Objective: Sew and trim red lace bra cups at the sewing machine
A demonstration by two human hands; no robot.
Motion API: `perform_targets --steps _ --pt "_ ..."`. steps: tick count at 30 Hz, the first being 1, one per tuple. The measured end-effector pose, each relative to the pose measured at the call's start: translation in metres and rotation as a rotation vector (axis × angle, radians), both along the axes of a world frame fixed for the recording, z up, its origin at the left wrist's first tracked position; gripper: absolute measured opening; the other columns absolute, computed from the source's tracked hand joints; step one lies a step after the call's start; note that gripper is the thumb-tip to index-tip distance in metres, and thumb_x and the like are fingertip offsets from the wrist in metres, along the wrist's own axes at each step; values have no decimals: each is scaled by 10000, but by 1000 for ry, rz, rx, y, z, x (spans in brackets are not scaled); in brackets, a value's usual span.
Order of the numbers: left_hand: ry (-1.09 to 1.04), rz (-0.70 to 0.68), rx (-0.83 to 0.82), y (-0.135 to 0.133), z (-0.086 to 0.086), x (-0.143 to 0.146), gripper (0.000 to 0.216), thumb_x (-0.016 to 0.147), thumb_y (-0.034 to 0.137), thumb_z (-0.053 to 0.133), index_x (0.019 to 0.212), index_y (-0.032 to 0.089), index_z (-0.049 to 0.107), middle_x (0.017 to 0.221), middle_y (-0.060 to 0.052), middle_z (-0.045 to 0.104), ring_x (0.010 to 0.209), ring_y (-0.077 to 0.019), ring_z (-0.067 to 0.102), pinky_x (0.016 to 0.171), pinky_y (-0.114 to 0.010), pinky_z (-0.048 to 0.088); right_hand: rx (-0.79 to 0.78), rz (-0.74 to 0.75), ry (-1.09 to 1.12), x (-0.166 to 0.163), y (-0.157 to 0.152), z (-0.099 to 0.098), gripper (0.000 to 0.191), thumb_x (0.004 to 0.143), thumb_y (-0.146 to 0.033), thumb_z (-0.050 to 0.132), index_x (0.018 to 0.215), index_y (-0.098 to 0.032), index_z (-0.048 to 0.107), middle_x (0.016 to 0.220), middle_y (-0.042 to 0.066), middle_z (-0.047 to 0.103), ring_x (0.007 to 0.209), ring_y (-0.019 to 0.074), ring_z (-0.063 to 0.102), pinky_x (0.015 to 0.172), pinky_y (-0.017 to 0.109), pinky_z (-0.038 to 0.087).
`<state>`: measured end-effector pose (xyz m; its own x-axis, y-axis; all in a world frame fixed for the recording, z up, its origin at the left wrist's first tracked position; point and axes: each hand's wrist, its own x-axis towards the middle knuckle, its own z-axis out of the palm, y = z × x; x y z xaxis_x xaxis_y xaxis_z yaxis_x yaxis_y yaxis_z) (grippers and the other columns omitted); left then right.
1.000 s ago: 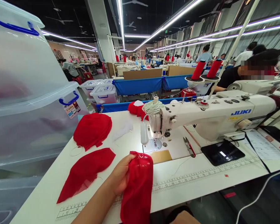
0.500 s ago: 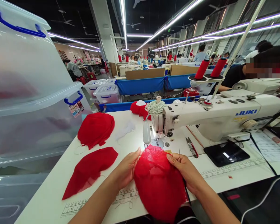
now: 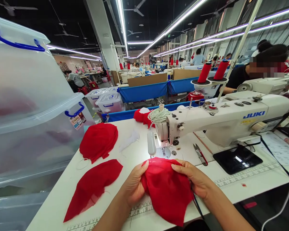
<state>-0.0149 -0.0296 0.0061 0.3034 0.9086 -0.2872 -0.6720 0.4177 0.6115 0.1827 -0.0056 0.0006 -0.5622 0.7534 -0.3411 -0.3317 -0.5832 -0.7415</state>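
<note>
A piece of red fabric (image 3: 167,192) is stretched between my two hands in front of the sewing machine (image 3: 207,118). My left hand (image 3: 136,183) grips its left edge, thumb on top and fingers underneath. At the upper right edge, my right hand (image 3: 192,175) pinches the fabric with the thumb above; the other fingers are partly hidden behind it. The cloth hangs over the table's front edge, just short of the needle area. To the left lie a flat red fabric piece (image 3: 93,189) and a pile of red fabric pieces (image 3: 98,141).
Thread snips (image 3: 200,154) and a black phone-like slab (image 3: 238,159) lie right of the needle area. Large clear plastic bins (image 3: 33,141) stack along the left. Red thread cones (image 3: 204,73) stand behind the machine. A co-worker (image 3: 240,78) sits at the right.
Both hands have drawn the red fabric slightly down and away from the needle area. The fabric's upper edge is now folded over, and its lower part hangs differently. The view has shifted slightly.
</note>
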Motion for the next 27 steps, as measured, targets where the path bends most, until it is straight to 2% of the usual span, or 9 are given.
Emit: perform_targets --steps 4,8,12,14,16,18,21,25,27 --pt "53 120 -62 0 -2 -1 183 912 125 498 937 51 664 918 -150 727 970 -235 675 983 -367 472 -40 -11 51 3 7 -4 277 633 -305 835 781 -132 678 654 14 691 598 124 640 618 227 478" --pt "8 267 -127 1 -4 -2 183 930 158 483 903 97 654 902 -116 728 869 -196 697 942 -363 510 -9 -5 112 1 8 -4 276 626 -267 838 788 -111 680 671 29 691 599 118 634 601 208 469" --pt "-36 171 -147 -3 -5 0 132 895 167 553 962 102 647 901 -118 731 889 -219 701 901 -354 538 12 -46 132 -6 6 0 271 634 -287 831 764 -124 658 661 7 667 570 98 598 578 193 462" --pt "-3 203 -149 -2 -4 2 117 893 142 550 934 93 648 848 -116 735 843 -215 712 866 -341 555 6 -61 116 -8 5 1 273 633 -293 828 767 -134 651 649 0 652 573 101 589 570 191 464" --pt "4 304 -185 0 -2 2 148 918 133 502 873 100 640 802 -100 736 776 -189 718 849 -335 563 -6 -77 69 -6 6 1 267 637 -295 820 758 -133 645 587 -18 600 494 73 521 454 152 395" --pt "-6 392 -231 4 1 0 209 945 124 440 849 110 626 785 -89 738 731 -168 718 858 -338 560 -18 -98 32 -2 7 -1 271 629 -284 821 755 -129 638 535 -50 524 398 19 358 349 115 233" --pt "-26 437 -264 8 4 -3 233 963 124 390 951 82 618 788 -111 739 744 -178 723 890 -345 544 -35 -146 42 4 9 -2 349 567 -281 855 788 -125 635 505 -98 415 397 -14 146 342 106 109" --pt "-55 407 -280 10 5 -3 328 986 182 335 1208 32 525 870 -152 738 868 -216 716 909 -349 531 -32 -148 85 2 8 3 428 525 -344 883 775 -122 615 515 -119 310 437 -5 105 363 109 93" --pt "-51 365 -296 10 8 -3 348 991 206 322 1233 38 508 885 -149 735 895 -218 710 899 -342 534 1 -142 38 -1 6 3 420 565 -340 858 836 -124 621 549 -99 362 439 1 107 367 126 82"
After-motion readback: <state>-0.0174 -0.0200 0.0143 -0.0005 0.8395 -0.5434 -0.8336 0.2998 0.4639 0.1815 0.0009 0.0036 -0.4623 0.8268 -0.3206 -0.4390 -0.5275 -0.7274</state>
